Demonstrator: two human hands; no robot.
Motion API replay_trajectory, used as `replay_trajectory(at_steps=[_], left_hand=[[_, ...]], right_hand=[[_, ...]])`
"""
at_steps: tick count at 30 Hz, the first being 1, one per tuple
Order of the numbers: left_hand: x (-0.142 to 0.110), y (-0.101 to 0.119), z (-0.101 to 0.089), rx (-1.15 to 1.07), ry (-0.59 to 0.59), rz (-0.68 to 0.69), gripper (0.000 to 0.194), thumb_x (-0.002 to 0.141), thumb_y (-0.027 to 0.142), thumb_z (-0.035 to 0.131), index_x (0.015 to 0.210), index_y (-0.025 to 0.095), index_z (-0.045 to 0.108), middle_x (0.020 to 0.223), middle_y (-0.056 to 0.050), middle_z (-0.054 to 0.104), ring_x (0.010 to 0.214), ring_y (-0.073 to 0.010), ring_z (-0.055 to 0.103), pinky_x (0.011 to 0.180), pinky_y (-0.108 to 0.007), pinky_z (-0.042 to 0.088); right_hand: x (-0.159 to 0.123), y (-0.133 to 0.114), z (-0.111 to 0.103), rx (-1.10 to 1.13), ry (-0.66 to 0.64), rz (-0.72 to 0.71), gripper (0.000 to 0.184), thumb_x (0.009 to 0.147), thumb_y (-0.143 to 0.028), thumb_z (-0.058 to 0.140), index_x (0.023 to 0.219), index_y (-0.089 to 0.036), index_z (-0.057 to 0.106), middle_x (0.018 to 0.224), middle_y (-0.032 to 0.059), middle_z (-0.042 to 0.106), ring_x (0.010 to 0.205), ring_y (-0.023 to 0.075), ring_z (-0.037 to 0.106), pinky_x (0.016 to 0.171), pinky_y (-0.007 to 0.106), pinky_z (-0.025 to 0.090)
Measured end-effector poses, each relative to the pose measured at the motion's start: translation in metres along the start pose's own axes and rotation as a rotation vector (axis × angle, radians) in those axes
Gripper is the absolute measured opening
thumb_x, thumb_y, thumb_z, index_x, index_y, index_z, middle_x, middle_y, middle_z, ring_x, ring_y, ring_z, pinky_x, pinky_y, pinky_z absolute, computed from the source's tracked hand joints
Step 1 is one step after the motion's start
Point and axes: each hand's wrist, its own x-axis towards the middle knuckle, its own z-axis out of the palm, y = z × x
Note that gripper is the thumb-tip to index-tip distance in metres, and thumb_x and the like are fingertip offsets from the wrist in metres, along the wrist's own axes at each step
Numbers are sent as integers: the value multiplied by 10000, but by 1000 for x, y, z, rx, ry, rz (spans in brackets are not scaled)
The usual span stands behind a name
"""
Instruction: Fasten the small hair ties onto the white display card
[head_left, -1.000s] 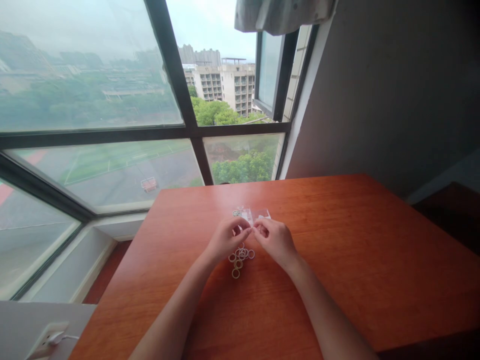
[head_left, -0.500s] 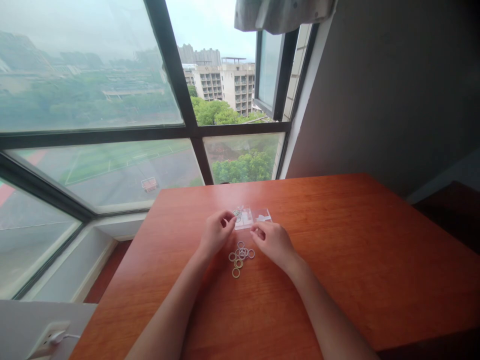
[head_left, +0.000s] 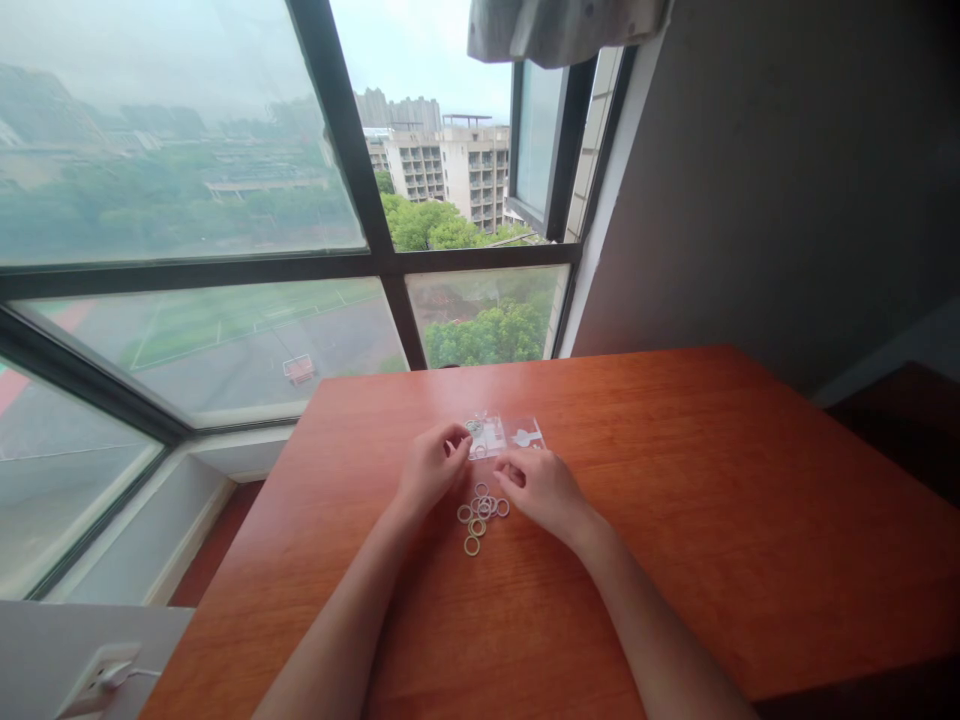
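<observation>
My left hand (head_left: 431, 470) rests on the wooden table (head_left: 712, 500), its fingers curled in a pinch at the left edge of a small clear plastic box (head_left: 504, 436). What the pinch holds is too small to see. My right hand (head_left: 541, 487) lies just right of a pile of several small pale rings (head_left: 480, 510). Its fingertips are drawn together and touch the pile's upper right edge. A single ring (head_left: 472, 546) lies nearest to me, a little apart from the pile. A few rings show inside the box.
The table's left edge borders a large window (head_left: 225, 250) with dark frames; a grey wall (head_left: 787, 180) stands behind the table on the right. A white socket with a cable (head_left: 101, 680) sits at the lower left.
My hands were pinched together above the pile; they have parted. The left went up to the box, the right came down to the rings.
</observation>
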Motion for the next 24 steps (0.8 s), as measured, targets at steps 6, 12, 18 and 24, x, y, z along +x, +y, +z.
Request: replay_trajectory(at_steps=[6, 12, 18, 24], left_hand=[[2, 1, -3, 9, 29, 7, 135, 828, 242, 538, 813, 178, 655, 749, -4, 683, 599, -112, 551, 589, -221, 418], [2, 6, -8, 47, 69, 3, 114, 801, 217, 539, 761, 173, 637, 702, 3, 663, 601, -113, 548, 582, -218, 400], [2, 9, -10, 88, 95, -8, 100, 762, 212, 553, 698, 176, 621, 649, 18, 628, 572, -104, 518, 558, -213, 369], [2, 9, -10, 121, 114, 0, 87, 732, 195, 562, 653, 176, 592, 608, 29, 588, 559, -100, 497, 546, -214, 349]], right_hand=[[-4, -6, 1, 50, -206, -89, 117, 827, -198, 603, 833, -227, 716, 687, -26, 668, 616, 104, 557, 594, 201, 339], [-9, -13, 7, 40, -325, -198, 198, 844, -206, 566, 924, -260, 739, 815, -20, 732, 695, 127, 629, 614, 209, 361], [-8, -16, 7, -79, -365, -189, 196, 842, -213, 558, 901, -248, 743, 820, -1, 734, 695, 141, 629, 590, 226, 333], [-8, -17, 9, -116, -393, -191, 181, 856, -253, 559, 902, -239, 734, 839, 13, 731, 719, 152, 634, 601, 235, 331]])
